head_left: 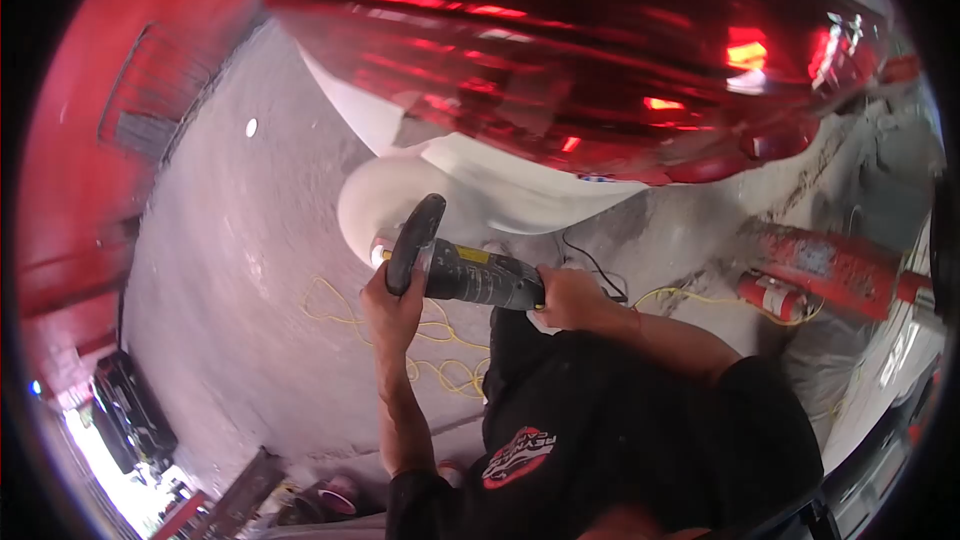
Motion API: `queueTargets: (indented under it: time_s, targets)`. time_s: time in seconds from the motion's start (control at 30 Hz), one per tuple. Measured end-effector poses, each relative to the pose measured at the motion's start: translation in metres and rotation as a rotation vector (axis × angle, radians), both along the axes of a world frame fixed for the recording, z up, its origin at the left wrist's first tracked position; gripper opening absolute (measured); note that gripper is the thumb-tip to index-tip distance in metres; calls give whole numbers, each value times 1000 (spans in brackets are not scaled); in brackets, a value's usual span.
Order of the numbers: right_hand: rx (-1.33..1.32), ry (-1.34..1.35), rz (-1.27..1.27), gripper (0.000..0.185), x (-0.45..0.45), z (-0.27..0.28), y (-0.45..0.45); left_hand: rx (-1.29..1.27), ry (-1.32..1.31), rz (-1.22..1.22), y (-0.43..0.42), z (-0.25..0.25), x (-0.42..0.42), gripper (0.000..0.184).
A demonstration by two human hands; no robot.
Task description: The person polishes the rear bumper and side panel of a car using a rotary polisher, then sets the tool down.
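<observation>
A black power polisher (480,277) with a yellow label lies across the middle of the view in both hands. My left hand (392,315) is wrapped round its black loop-shaped front handle (415,235). At the rear of the tool body, my right hand (568,298) is closed round the grip. The large pale round pad (375,195) at the tool's front is smooth-looking, perhaps blurred by motion. It appears close to a white curved panel (530,195), but whether they touch I cannot tell. Above hangs a glossy red curved body (600,60) with bright reflections.
A yellow cord (455,377) lies looped on the grey floor (230,270) and reaches right to a red cylinder (772,295). Beyond that sits a worn red metal piece (830,265). A red wall (80,140) and a black object (130,415) stand at left.
</observation>
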State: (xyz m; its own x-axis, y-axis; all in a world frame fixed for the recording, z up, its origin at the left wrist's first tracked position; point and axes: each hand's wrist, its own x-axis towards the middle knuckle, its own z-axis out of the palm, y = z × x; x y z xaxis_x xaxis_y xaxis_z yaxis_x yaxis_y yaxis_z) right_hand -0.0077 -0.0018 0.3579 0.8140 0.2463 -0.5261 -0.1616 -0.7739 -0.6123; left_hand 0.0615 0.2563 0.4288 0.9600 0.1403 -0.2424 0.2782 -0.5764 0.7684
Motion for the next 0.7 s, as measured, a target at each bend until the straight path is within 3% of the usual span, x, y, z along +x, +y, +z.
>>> queueTargets:
  time_s: [0.1,0.27,0.53,0.6,0.7]
  targets:
    - [79,-19,-46,46,-11,-8,-8,86,-11,-33,-5,-7,-11,26]
    - [-29,22,-34,43,-47,-8,-66,67,-36,-67,-59,-10,-63,25]
    - [-156,25,-27,44,-61,53,-108,-86,-25,-3,-95,12,-79,24]
    - [-198,-96,-52,47,-60,65,-108,-197,-128,60,-95,19,-82,23]
    - [-135,-261,-34,51,-65,71,-112,-165,-169,96,-92,33,-91,23]
